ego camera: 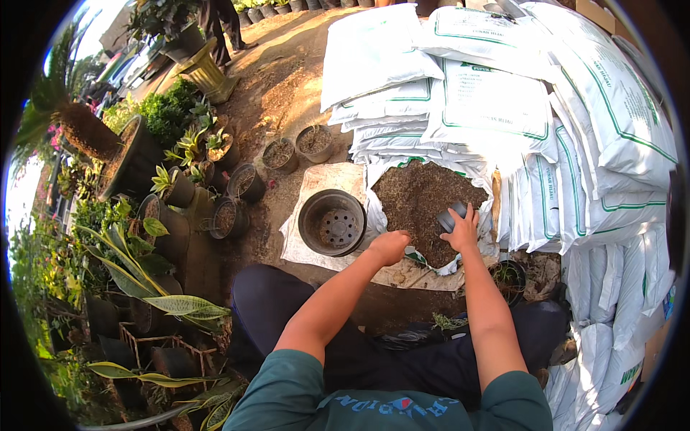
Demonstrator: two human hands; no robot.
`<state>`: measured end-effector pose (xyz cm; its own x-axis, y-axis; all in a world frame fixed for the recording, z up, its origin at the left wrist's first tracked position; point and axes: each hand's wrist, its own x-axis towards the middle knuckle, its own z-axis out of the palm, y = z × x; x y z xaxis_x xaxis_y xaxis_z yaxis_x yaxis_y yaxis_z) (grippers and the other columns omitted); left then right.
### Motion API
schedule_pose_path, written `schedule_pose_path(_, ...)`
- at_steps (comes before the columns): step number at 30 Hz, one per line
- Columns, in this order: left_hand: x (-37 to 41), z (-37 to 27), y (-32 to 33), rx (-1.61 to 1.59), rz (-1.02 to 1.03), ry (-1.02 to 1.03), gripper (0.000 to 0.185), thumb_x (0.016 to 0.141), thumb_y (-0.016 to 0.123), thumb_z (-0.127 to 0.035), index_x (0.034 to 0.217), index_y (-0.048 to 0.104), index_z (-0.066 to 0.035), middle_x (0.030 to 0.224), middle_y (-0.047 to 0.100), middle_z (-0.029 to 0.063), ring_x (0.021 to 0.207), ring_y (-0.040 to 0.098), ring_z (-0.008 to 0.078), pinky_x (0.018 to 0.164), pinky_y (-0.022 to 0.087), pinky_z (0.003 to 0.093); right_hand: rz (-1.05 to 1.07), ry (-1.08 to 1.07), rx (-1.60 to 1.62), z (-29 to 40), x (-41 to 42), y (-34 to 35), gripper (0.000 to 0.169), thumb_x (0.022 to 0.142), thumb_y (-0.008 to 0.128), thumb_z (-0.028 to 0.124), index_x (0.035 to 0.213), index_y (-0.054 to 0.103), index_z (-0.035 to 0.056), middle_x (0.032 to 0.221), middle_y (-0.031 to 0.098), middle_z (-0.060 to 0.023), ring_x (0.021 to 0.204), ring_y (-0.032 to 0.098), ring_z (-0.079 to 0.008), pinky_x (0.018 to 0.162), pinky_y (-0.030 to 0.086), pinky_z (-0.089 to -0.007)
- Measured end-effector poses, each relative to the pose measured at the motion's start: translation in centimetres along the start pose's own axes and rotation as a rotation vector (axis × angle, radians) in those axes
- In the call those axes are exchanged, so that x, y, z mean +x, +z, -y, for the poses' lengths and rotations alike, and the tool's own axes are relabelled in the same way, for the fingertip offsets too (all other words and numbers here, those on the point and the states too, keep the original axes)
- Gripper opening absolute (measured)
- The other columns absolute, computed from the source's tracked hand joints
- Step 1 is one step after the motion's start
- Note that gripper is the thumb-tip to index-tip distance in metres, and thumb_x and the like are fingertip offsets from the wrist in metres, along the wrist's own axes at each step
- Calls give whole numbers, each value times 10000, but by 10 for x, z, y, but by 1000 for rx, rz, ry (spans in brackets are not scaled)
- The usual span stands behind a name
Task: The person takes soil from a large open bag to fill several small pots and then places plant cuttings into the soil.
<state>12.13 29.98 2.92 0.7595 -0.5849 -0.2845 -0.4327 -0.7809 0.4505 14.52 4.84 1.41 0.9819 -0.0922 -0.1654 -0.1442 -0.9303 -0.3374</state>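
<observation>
An open white plastic sack of dark, crumbly soil mix lies before me, its rim rolled outward. My left hand is closed at the sack's near left edge and appears to grip the rim; the fingertips are hidden. In my right hand is a small dark cup-like container, tilted against the soil at the right side, with the fingers spread around it. To the left of the sack stands a black plastic plant pot with drainage holes in its base and a little soil inside.
A soiled white sheet lies under the pot and sack. Stacked white sacks rise behind and to the right. Small soil-filled pots, potted plants and snake plants line the left. A small potted plant sits near my right knee. Someone's legs show far back.
</observation>
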Motion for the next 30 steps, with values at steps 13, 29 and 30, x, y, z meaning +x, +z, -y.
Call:
schedule_pose_path(13, -151, 56, -185, 147, -290, -292, 429, 894, 691, -180, 1309, 629, -92, 1294, 624, 139, 1233, 595, 338, 1027, 505, 460, 47, -522, 623, 178, -6, -38, 458, 872, 782, 243, 1258, 656, 31, 1117, 680, -157, 943, 694, -297, 836, 559, -408)
schedule_pose_path(29, -155, 120, -125, -43, -293, -688, 480, 843, 713, -57, 1259, 483, 15, 1214, 655, 283, 1138, 648, 484, 956, 545, 535, 126, -274, 596, 216, -40, 16, 397, 792, 799, 95, 1136, 655, -41, 924, 717, -207, 913, 707, -383, 833, 546, -465)
schedule_pose_path(30, -153, 123, -126, -58, -304, -698, 483, 835, 720, -56, 1252, 490, 28, 1197, 664, 290, 1134, 651, 487, 954, 548, 533, 92, -286, 610, 214, -39, 19, 367, 790, 800, 95, 1101, 666, -44, 891, 723, -203, 877, 712, -379, 814, 551, -463)
